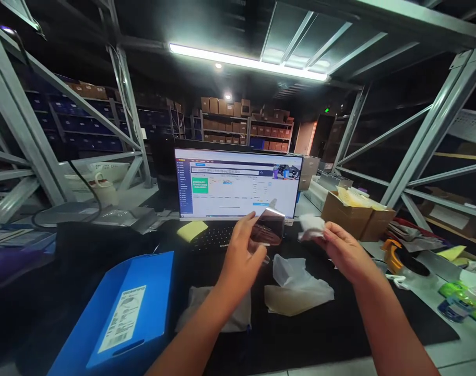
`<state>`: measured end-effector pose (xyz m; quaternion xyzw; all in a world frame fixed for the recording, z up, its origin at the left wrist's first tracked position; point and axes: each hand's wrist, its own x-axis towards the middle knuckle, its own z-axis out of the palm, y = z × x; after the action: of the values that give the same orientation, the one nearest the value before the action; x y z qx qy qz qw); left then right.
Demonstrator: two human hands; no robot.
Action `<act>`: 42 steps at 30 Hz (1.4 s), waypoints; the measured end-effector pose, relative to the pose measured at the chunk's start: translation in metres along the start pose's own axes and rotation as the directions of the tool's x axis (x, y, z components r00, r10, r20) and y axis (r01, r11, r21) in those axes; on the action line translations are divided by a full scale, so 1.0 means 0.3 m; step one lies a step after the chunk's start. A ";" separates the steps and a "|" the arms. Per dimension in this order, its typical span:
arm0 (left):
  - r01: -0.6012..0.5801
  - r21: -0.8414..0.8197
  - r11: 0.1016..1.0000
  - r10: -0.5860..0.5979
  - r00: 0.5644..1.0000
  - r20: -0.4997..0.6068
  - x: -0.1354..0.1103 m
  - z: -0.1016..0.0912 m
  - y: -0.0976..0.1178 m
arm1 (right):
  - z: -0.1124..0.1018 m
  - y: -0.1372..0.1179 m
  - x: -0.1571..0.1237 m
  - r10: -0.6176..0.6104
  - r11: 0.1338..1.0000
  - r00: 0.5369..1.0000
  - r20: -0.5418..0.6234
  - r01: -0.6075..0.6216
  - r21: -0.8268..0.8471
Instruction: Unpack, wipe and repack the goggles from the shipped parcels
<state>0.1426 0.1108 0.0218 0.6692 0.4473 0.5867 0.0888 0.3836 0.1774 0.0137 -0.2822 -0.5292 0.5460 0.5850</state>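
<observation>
My left hand point(242, 249) grips a dark, glossy, tinted panel point(270, 227) that looks thin and see-through, tilted in front of the monitor; its exact kind I cannot make out. Between the fingertips of my right hand point(345, 250) is a crumpled white wipe point(311, 226), held apart from the panel to its right. Below, on the black mat, lies a translucent wrapper point(298, 287), creased and open-looking. A grey cloth pouch point(240, 310) rests partly hidden under my left forearm. To its left stands a blue box point(147, 290) with a white printed label.
A monitor point(230, 183) shows a web page, with a black keyboard point(212, 239) before it and a yellow paper point(191, 231) beside that. Right of the mat are a cardboard box point(343, 213), a tape dispenser point(404, 261) and a small bottle point(460, 304). Metal shelf posts flank the desk.
</observation>
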 end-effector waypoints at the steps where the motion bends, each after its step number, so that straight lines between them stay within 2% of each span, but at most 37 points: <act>1: 0.003 0.006 1.000 -0.003 1.000 -0.003 -0.001 0.008 -0.005 | 0.065 -0.009 -0.013 -0.014 0.996 0.996 0.085 0.006 0.092; 3: 0.007 0.018 1.000 -0.007 1.000 -0.023 -0.004 0.022 -0.013 | 0.185 -0.010 -0.044 -0.033 0.974 0.971 0.237 -0.022 0.225; 6: 0.024 0.020 0.999 -0.024 0.999 -0.047 -0.007 0.033 -0.027 | 0.293 0.012 -0.070 -0.050 0.977 0.918 0.395 -0.038 0.212; 9: 0.024 0.032 0.999 -0.022 0.998 -0.059 -0.008 0.035 -0.039 | 0.304 0.034 -0.050 -0.094 0.989 0.888 0.450 0.030 0.146; 12: 0.013 0.045 0.999 -0.010 0.998 -0.058 -0.008 0.038 -0.044 | 0.277 0.049 -0.013 -0.095 0.966 0.872 0.479 -0.035 0.255; 14: 0.022 0.052 0.998 -0.021 0.999 -0.036 -0.009 0.047 -0.045 | 0.264 0.062 0.001 -0.079 0.944 0.892 0.446 -0.077 0.320; 17: 0.032 0.080 0.996 -0.031 0.999 -0.015 -0.013 0.066 -0.049 | 0.269 0.094 0.002 -0.086 0.950 0.952 0.293 -0.010 0.313; 20: -0.025 0.139 0.990 0.026 1.000 -0.006 -0.020 0.086 -0.065 | 0.295 0.134 -0.004 -0.088 0.958 0.987 0.138 0.046 0.283; 23: -0.096 0.205 0.974 0.099 0.995 -0.007 -0.028 0.099 -0.090 | 0.316 0.167 -0.007 -0.071 0.961 0.997 0.026 0.062 0.269; 27: -0.129 0.243 0.962 0.124 0.992 0.033 -0.036 0.105 -0.100 | 0.295 0.150 0.016 0.035 0.943 0.998 0.042 -0.047 0.328; 31: -0.198 0.285 0.938 0.155 0.974 0.166 -0.047 0.114 -0.076 | 0.239 0.086 0.055 0.168 0.887 0.985 0.041 -0.169 0.431; 34: -0.211 0.284 0.935 0.171 0.972 0.159 -0.050 0.119 -0.067 | 0.246 0.080 0.042 0.131 0.906 0.991 -0.004 -0.118 0.407; 38: -0.168 0.241 0.956 0.167 0.986 0.025 -0.046 0.102 -0.074 | 0.304 0.117 -0.017 -0.012 0.990 0.998 -0.055 0.020 0.142; 40: -0.162 0.227 0.960 0.160 0.987 0.027 -0.046 0.094 -0.072 | 0.306 0.116 -0.022 0.016 0.989 1.000 -0.017 -0.013 0.149; 42: -0.171 0.222 0.960 0.158 0.984 0.076 -0.050 0.095 -0.062 | 0.280 0.096 -0.003 0.097 0.953 0.994 0.045 -0.106 0.284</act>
<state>0.1593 0.1227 -0.0092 0.7264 0.4516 0.5175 -0.0250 0.2960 0.1630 0.0107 -0.2134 -0.4383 0.6502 0.5827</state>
